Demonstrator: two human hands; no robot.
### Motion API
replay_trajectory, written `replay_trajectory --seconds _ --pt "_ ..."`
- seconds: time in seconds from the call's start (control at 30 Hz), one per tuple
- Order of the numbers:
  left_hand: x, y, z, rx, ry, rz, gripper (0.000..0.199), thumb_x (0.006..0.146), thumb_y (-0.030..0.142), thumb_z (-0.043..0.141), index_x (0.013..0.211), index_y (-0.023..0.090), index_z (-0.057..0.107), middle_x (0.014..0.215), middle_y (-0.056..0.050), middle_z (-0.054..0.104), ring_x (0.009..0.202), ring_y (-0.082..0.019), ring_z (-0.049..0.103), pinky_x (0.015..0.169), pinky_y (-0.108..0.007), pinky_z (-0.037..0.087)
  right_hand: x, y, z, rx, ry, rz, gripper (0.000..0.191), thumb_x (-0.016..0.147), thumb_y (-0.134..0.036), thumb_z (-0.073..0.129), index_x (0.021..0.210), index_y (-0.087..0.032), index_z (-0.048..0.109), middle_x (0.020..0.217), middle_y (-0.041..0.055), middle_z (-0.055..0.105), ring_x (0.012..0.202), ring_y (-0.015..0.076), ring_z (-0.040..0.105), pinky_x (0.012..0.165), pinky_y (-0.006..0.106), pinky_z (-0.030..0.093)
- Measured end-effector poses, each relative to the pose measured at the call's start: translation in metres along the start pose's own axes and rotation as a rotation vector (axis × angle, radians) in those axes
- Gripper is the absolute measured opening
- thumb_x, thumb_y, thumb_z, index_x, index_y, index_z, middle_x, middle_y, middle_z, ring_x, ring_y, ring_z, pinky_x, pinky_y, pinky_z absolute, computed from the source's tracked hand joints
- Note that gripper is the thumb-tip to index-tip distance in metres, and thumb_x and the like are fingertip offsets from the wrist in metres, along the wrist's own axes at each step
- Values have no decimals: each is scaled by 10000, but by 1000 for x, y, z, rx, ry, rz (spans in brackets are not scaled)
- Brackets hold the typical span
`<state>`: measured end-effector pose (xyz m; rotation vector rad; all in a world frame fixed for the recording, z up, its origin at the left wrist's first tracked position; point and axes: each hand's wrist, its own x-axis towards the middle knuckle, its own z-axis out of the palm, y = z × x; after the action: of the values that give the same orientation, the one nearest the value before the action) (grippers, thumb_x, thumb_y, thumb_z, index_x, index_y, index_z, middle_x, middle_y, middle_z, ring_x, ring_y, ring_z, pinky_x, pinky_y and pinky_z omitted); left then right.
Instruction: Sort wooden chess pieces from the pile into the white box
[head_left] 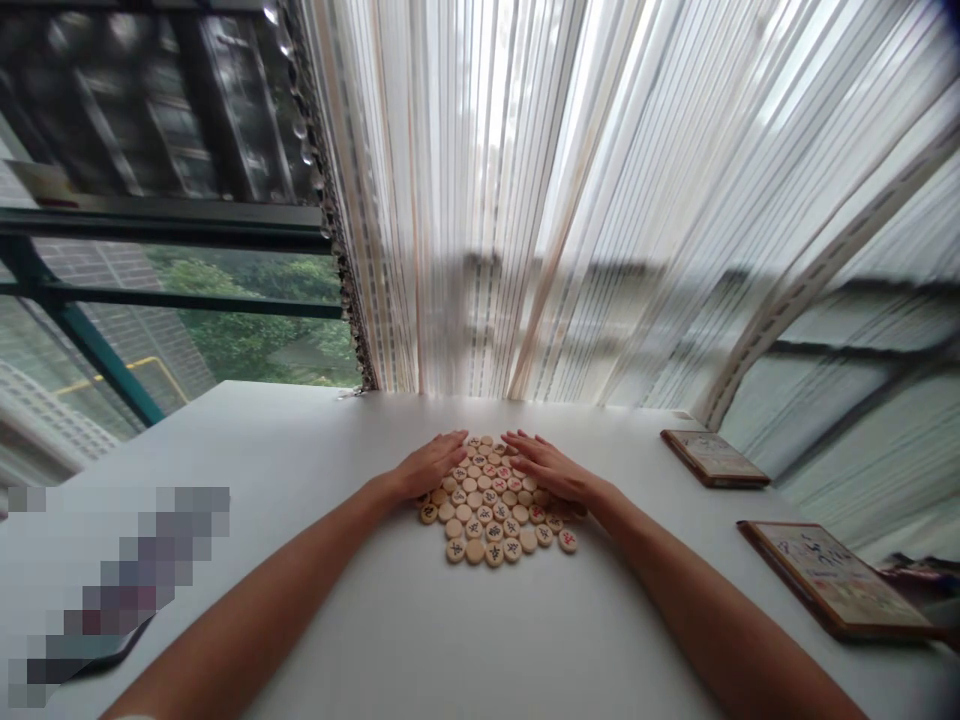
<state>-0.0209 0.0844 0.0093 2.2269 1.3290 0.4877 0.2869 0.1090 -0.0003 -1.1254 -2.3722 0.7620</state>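
Observation:
Round wooden Chinese chess pieces (490,497) lie in a flat cluster on the white table (465,640). Some show black or red characters; others have blank faces up. My left hand (431,465) rests along the cluster's left side, its fingers stretched out and touching the outer pieces. On the opposite side, my right hand (551,468) lies with fingers extended over the right edge of the pieces. Neither hand grips a piece. A few pieces are partly hidden under the hands.
Two flat wooden-framed boxes (716,458) with printed tops lie along the table's right edge. A dark flat object (112,655), mostly blurred out by pixels, is at the left. Behind the table hang striped sheer curtains (480,200), beside a window with a green frame (187,295).

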Motion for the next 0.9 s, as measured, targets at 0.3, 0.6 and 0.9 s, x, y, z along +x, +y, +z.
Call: replay_trajectory --seconds 0.3,0.6,0.9 --pt "-42 8 -1 126 41 -89 861 1068 651 194 1684 51 242 1775 -194 221 1667 -289 181 1350 -432 172 -42 1 -11 -13 51 92 841 1000 -784 439 1675 -284 384 1739 75 352 1631 348 278 1344 610 172" --pt "-50 29 24 241 79 -47 827 1082 611 264 1696 58 216 1770 -232 210 1671 -328 146 1355 -499 126 -53 -21 24 -98 112 119 855 1019 -774 395 1687 -241 362 1758 127 310 1647 334 235 1344 585 165" --pt "-95 48 26 328 -36 32 1400 662 987 609 1735 224 133 1798 -214 24 1647 -503 -24 1277 -746 -10 -88 -33 12 -92 59 113 1040 881 -805 636 1716 -310 264 1802 122 176 1655 403 158 1315 644 216"
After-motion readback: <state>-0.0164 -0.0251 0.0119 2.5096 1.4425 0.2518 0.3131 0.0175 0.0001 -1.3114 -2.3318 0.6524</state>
